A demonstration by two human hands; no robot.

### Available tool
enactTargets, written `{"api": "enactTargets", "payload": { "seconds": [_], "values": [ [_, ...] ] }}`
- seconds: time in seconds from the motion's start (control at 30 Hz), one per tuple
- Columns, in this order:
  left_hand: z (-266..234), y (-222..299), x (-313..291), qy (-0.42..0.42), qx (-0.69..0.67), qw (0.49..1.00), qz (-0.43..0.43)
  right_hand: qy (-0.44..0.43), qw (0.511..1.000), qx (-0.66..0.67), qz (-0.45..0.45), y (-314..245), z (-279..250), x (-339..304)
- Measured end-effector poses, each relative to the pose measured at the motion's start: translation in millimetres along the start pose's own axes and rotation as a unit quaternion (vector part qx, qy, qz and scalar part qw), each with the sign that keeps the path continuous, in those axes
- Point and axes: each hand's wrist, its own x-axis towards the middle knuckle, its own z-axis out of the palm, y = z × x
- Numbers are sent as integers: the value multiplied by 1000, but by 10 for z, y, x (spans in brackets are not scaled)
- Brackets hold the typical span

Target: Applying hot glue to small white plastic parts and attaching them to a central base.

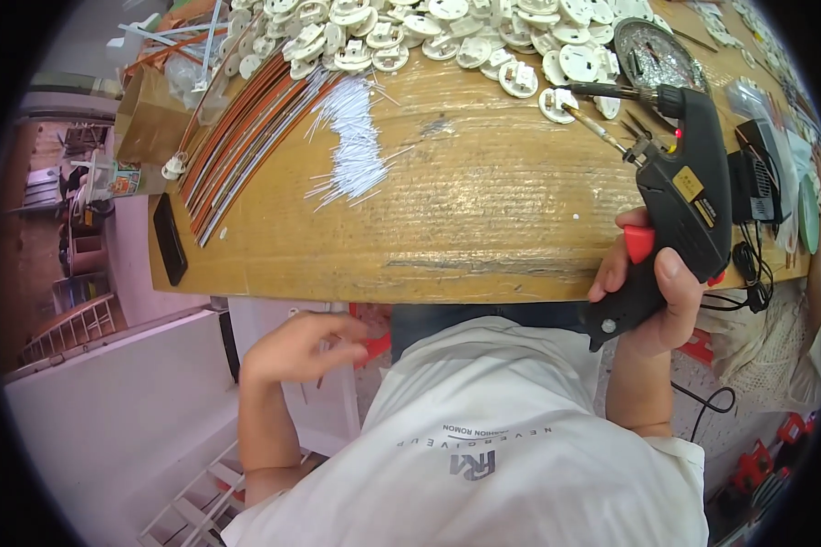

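My right hand (pixel 673 305) is wrapped round the grip of a black soldering gun (pixel 693 196) with a red trigger and a small red light. Its tip reaches forward and left to a round white plastic fitting (pixel 553 108); whether they touch I cannot tell. A similar white fitting (pixel 518 80) with metal pieces lies just beyond. In front of the table's near edge hovers my left hand (pixel 292 348), its fingers loosely curved with the thumb apart and nothing visible in it. Short white wires (pixel 354 150) lie in a heap on the wooden table (pixel 483 219).
Many white fittings (pixel 383 35) are piled along the far side. Long brown and orange strips (pixel 246 137) lie left, near a black phone (pixel 169 239). A round metal dish (pixel 657 55) stands behind the gun. At right are a black power unit (pixel 759 173) and coiled cable (pixel 755 269).
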Motion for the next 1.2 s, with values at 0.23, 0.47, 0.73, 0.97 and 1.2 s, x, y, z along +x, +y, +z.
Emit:
{"api": "enactTargets", "payload": {
  "seconds": [0.23, 0.47, 0.73, 0.97, 1.2],
  "values": [
    [-531, 1326, 514, 300, 220, 860, 349, -21, 1000, 7, 2, 79, -121, 109],
    [-1020, 1678, 1812, 388, 414, 719, 401, -49, 998, 32, 21, 99, -185, 134],
    [-1101, 1644, 2060, 373, 481, 693, 387, -48, 998, 22, 21, 81, -149, 128],
    [-873, 1670, 1510, 385, 376, 732, 417, -40, 998, 38, 32, 54, -160, 108],
    [-207, 1411, 771, 277, 346, 838, 318, -37, 998, -4, 46, 6, -105, 86]
  ]
}}
